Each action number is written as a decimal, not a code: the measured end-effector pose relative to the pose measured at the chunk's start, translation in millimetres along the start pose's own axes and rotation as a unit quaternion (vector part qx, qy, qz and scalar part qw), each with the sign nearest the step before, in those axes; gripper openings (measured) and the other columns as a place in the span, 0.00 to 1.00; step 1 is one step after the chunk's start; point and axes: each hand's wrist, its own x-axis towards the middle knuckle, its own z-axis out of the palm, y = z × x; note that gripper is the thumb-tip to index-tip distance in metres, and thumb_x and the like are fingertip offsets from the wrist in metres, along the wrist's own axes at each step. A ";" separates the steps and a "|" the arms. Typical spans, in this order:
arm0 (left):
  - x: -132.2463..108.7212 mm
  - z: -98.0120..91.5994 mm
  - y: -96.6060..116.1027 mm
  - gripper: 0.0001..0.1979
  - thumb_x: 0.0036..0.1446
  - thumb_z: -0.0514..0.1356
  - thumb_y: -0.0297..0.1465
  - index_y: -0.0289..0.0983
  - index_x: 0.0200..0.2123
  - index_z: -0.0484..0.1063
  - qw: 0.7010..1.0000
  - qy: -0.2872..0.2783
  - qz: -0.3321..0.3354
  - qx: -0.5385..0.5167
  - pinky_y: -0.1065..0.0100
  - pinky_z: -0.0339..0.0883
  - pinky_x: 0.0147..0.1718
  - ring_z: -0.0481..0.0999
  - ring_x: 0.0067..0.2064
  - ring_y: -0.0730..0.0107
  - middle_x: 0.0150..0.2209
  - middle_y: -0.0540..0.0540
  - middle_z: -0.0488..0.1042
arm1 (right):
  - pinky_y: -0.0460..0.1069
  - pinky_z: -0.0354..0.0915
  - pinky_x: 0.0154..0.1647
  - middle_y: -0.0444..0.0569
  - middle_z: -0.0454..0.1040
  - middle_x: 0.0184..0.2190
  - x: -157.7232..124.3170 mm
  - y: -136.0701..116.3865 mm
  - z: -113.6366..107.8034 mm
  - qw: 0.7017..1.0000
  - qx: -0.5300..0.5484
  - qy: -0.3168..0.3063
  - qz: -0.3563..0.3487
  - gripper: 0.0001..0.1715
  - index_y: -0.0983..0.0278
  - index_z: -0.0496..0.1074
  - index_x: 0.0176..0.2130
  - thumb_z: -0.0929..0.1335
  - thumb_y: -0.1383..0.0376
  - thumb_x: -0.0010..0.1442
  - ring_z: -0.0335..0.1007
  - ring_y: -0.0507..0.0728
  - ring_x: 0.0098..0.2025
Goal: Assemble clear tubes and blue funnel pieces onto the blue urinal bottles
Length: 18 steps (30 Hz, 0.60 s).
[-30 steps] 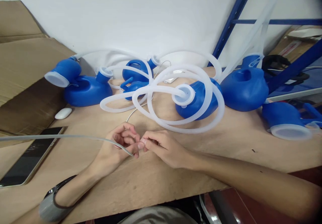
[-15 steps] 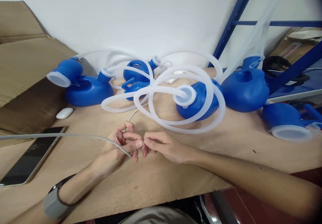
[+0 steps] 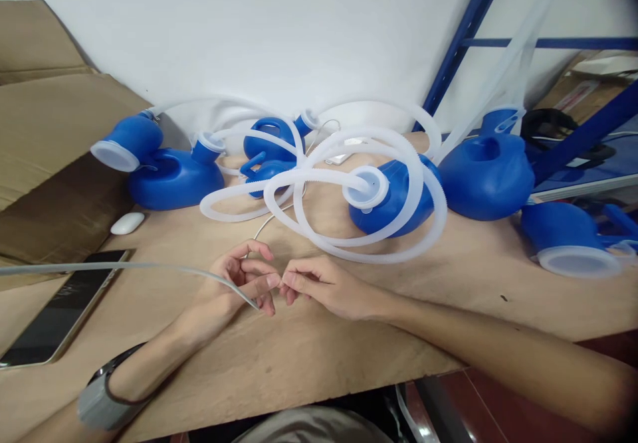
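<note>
Over the front of the wooden table (image 3: pixel 389 370), my left hand (image 3: pixel 239 283) pinches with thumb and forefinger, its other fingers loosely curled. Tip to tip with it, my right hand (image 3: pixel 333 290) also pinches. Whatever lies between the fingertips is too small or hidden to name. A grey cable (image 3: pixel 164 266) crosses in front of my left hand from the left. Just beyond both hands, a white corrugated tube (image 3: pixel 326 176) lies in loops, running into the white cap of a blue plastic bottle (image 3: pixel 403 194). A thin white cord (image 3: pixel 272 216) passes behind my left hand.
Several more blue bottles, one a handled bottle (image 3: pixel 177 180), stand along the wall. At left are a cardboard box (image 3: pixel 54 137), a white rounded case (image 3: pixel 127 223) and a phone (image 3: pixel 60 310). A blue metal rack (image 3: pixel 463 34) rises at right.
Both hands keep their pinch, fingertips together. My left wrist and forearm have shifted slightly left and down, and the fingers have moved a little. The bottles and tube lie as before.
</note>
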 end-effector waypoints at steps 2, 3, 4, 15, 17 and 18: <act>-0.1 -1.4 1.7 0.19 0.56 0.74 0.31 0.39 0.42 0.66 1.000 0.000 -0.013 0.015 0.73 0.74 0.22 0.81 0.23 0.68 0.29 0.48 0.84 | 0.49 0.66 0.42 0.45 0.77 0.33 0.3 0.1 -0.6 0.999 -0.032 0.004 -0.006 0.16 0.63 0.73 0.34 0.64 0.60 0.73 0.73 0.53 0.37; -0.1 -2.0 2.5 0.19 0.56 0.74 0.31 0.39 0.42 0.66 1.000 -0.001 -0.017 0.021 0.73 0.75 0.23 0.81 0.23 0.68 0.30 0.48 0.84 | 0.49 0.66 0.41 0.45 0.77 0.33 0.4 0.1 -0.9 0.999 -0.044 0.008 -0.006 0.16 0.63 0.73 0.34 0.64 0.60 0.73 0.73 0.52 0.37; 0.1 -2.4 3.1 0.19 0.55 0.74 0.31 0.39 0.42 0.66 1.000 -0.002 -0.017 0.025 0.73 0.75 0.23 0.81 0.23 0.68 0.30 0.48 0.84 | 0.48 0.65 0.40 0.45 0.77 0.32 0.6 -0.1 -1.1 0.999 -0.053 0.012 -0.003 0.17 0.63 0.73 0.34 0.64 0.59 0.73 0.72 0.52 0.36; -1.9 2.6 -1.8 0.19 0.50 0.75 0.27 0.40 0.37 0.67 0.997 0.030 0.030 0.069 0.74 0.75 0.27 0.81 0.27 0.70 0.31 0.53 0.83 | 0.48 0.58 0.36 0.42 0.71 0.28 -0.1 0.9 -0.5 0.993 -0.114 0.022 -0.007 0.21 0.63 0.71 0.32 0.62 0.58 0.75 0.66 0.50 0.32; -3.7 4.4 -1.3 0.19 0.51 0.74 0.25 0.41 0.37 0.66 0.996 0.027 0.051 0.071 0.75 0.74 0.26 0.80 0.26 0.73 0.32 0.55 0.82 | 0.48 0.60 0.37 0.42 0.73 0.30 -0.5 -0.2 -0.1 0.995 -0.101 0.020 -0.009 0.20 0.64 0.72 0.33 0.62 0.59 0.75 0.67 0.51 0.33; -4.3 5.0 -1.0 0.19 0.51 0.74 0.25 0.41 0.36 0.65 0.996 0.024 0.058 0.069 0.75 0.74 0.26 0.79 0.25 0.74 0.32 0.55 0.82 | 0.47 0.60 0.38 0.43 0.74 0.30 -0.6 -1.0 -0.1 0.996 -0.091 0.017 -0.009 0.20 0.64 0.72 0.33 0.62 0.59 0.75 0.68 0.51 0.34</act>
